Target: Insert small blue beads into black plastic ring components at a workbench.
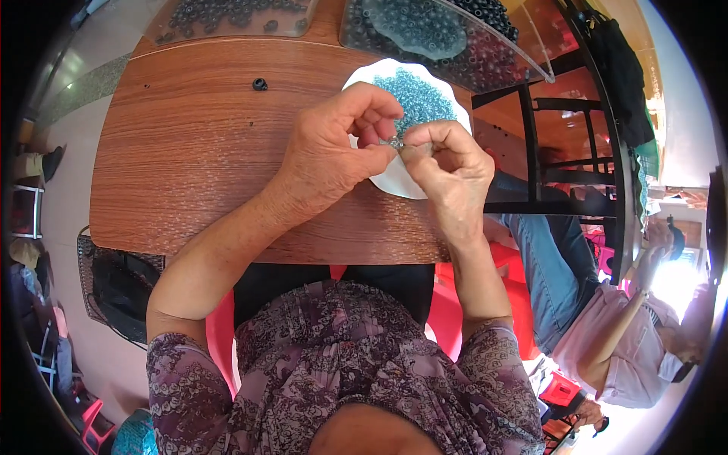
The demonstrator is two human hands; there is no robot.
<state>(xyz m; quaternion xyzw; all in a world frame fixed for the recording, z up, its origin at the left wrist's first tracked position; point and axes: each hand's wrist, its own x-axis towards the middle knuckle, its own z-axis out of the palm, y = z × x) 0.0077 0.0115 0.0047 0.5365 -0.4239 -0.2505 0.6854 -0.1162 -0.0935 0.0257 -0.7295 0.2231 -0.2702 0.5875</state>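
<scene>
Over a white scalloped plate (pixel 402 184), my left hand (pixel 334 144) and my right hand (pixel 456 167) meet fingertip to fingertip. Pinched between both thumbs and forefingers is a small shiny ring-like piece (pixel 396 142); its exact kind is too small to make out. A heap of tiny pale-blue glossy pieces (pixel 417 98) fills the far part of the plate, just beyond my fingers. Farther left, a single small black ring-shaped part (pixel 260 84) lies on the wooden table (pixel 182 152).
Along the far edge stand a clear tray of black ring-shaped parts (pixel 235 14) and a larger clear bin (pixel 455 57) of similar dark parts. Black metal framing (pixel 531 144) rises at the right. Another person in jeans (pixel 542 265) sits to my right. A black wire basket (pixel 117 280) is at the left.
</scene>
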